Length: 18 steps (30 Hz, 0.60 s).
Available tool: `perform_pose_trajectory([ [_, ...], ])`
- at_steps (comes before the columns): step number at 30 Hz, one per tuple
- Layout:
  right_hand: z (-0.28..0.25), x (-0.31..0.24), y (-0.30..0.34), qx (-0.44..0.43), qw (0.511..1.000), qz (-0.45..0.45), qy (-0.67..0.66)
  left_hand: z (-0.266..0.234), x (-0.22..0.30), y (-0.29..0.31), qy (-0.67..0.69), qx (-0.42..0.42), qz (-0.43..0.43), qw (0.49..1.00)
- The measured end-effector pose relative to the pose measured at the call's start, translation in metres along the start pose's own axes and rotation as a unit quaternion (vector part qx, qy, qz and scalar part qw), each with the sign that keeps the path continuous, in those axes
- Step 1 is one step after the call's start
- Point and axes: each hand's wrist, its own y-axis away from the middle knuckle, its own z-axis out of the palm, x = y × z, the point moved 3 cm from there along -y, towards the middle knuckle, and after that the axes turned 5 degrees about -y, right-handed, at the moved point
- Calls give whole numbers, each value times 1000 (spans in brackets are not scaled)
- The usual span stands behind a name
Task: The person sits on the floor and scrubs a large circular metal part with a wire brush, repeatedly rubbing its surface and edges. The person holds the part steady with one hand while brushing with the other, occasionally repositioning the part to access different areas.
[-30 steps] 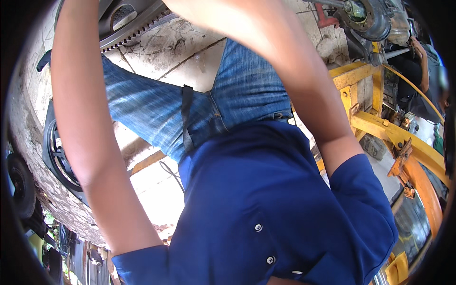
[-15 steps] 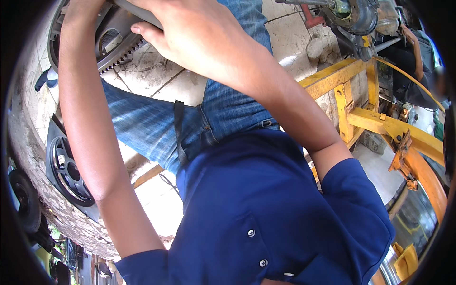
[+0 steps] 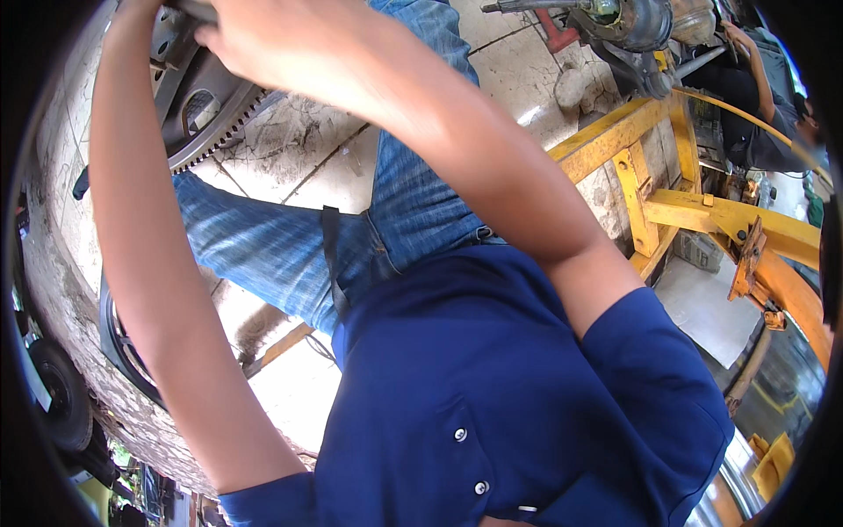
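At the upper left, both my arms reach to a large dark metal part with a toothed round rim, like a flywheel ring gear (image 3: 226,122). My right hand (image 3: 263,39) is over its upper side, thumb curled against a grey bar-like piece (image 3: 190,9); the other fingertips are hidden or out of the picture. My left hand (image 3: 134,7) lies at the top edge beside the metal part, almost wholly cut off, so its fingers do not show. The lower end of the toothed part is close to my jeans-covered knee (image 3: 198,198).
A yellow metal frame (image 3: 606,140) stands to the right, with a greasy mechanical assembly (image 3: 637,26) above it. Another person (image 3: 773,105) is at the far right. Cracked floor tiles (image 3: 307,145) lie between. A black wheel-like part (image 3: 132,360) is partly behind my left forearm.
Both hands have moved up and left, the left one mostly leaving the picture. More of the dark metal part's inner side shows. The view has also shifted slightly.
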Motion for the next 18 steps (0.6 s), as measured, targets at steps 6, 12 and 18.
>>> perform_pose_trajectory([
  [6,-9,1,47,-18,999,11,-24,-9,45,55,-4,59,57,997],
  [12,15,-4,-47,-51,998,2,29,-3,-49,-17,30,24,-89,995],
  [18,19,-3,-29,-54,998,15,-18,33,-98,-43,-79,2,-41,996],
])
